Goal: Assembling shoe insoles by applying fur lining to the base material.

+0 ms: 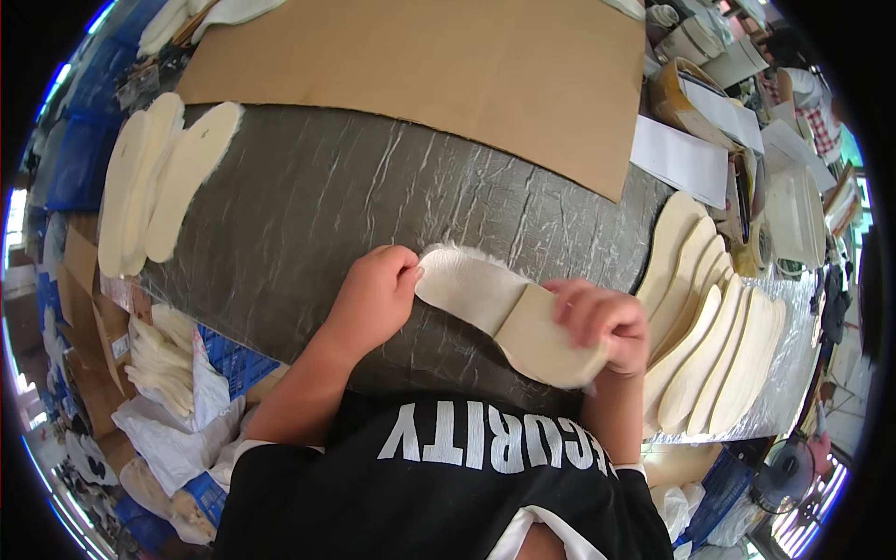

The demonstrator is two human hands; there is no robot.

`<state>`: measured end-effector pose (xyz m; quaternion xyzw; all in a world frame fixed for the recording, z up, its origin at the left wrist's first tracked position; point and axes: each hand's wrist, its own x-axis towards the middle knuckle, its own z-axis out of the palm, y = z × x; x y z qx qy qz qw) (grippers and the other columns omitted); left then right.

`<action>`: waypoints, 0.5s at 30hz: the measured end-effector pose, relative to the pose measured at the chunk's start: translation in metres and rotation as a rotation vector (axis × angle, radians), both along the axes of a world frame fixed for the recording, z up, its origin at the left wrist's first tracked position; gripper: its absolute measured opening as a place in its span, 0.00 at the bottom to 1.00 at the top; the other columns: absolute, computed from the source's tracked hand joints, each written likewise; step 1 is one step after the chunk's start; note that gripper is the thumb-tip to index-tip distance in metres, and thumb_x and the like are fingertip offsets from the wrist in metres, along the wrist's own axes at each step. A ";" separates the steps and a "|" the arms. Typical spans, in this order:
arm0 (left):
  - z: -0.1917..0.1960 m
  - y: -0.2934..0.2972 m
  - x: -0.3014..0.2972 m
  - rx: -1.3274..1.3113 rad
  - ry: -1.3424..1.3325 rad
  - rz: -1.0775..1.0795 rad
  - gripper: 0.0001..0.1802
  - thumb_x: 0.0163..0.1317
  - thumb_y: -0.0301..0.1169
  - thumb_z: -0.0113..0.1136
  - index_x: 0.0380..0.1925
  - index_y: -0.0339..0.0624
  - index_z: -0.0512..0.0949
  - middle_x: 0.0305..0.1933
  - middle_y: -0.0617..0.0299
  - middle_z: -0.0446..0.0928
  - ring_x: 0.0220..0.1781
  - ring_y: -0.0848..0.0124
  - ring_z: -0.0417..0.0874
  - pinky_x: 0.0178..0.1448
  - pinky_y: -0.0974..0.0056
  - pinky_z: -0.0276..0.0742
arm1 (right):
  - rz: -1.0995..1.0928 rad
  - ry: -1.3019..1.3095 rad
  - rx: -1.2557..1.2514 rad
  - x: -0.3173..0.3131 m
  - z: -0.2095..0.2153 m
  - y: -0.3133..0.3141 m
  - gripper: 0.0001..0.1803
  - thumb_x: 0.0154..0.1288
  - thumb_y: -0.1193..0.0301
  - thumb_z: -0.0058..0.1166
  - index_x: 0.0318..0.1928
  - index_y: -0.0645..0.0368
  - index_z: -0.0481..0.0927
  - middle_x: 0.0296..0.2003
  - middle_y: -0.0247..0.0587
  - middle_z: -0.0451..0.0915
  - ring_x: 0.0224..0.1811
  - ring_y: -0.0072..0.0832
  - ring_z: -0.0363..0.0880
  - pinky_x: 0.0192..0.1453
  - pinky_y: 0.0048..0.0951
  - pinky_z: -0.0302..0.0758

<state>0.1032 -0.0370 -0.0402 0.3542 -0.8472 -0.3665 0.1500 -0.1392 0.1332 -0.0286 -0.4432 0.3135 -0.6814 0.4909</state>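
Note:
A pale insole (469,289) with a fuzzy far edge is stretched between my two hands, just over the near side of the table. Its left part is whitish, and its right part has a smooth beige layer (537,336) with a straight edge across the middle. My left hand (381,287) is closed, pinching the left tip between thumb and fingers. Curled over the beige right end, my right hand (607,322) grips it; its fingers are slightly blurred and its thumb is hidden. Close to my right hand lies a fanned row of several cream insoles (719,359).
A dark, wrinkled covering lies on the table (308,187). Cardboard (420,75) covers its far side. More insoles (135,191) lie at the left edge. White paper (681,161) and a yellowish container (686,98) are far right. Plastic bags (177,439) hang low left; another person (814,112) is upper right.

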 end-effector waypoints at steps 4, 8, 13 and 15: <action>0.005 -0.004 0.004 0.547 0.140 0.041 0.05 0.66 0.25 0.60 0.35 0.33 0.78 0.29 0.63 0.79 0.31 0.77 0.78 0.37 0.68 0.74 | -0.054 0.249 0.185 0.034 0.011 -0.028 0.05 0.69 0.75 0.54 0.41 0.63 0.82 0.41 0.42 0.81 0.49 0.34 0.76 0.59 0.34 0.68; 0.008 -0.005 0.005 0.735 0.230 0.074 0.06 0.68 0.26 0.59 0.37 0.33 0.79 0.31 0.66 0.80 0.32 0.79 0.79 0.38 0.71 0.76 | -0.145 0.424 0.198 0.053 0.006 -0.045 0.07 0.68 0.77 0.56 0.45 0.63 0.81 0.40 0.38 0.80 0.47 0.27 0.76 0.55 0.28 0.71; 0.011 0.000 0.007 0.818 0.274 0.085 0.06 0.68 0.26 0.60 0.37 0.33 0.80 0.31 0.65 0.81 0.32 0.79 0.80 0.38 0.72 0.78 | -0.191 0.348 0.561 0.063 0.014 -0.048 0.09 0.65 0.76 0.61 0.44 0.63 0.79 0.35 0.33 0.80 0.38 0.21 0.76 0.47 0.24 0.73; 0.012 -0.001 0.006 0.842 0.283 0.069 0.06 0.68 0.26 0.60 0.38 0.33 0.81 0.31 0.65 0.81 0.32 0.79 0.80 0.38 0.72 0.78 | -0.097 0.490 0.601 0.061 0.016 -0.046 0.07 0.64 0.75 0.62 0.40 0.63 0.79 0.35 0.35 0.81 0.38 0.21 0.76 0.46 0.25 0.73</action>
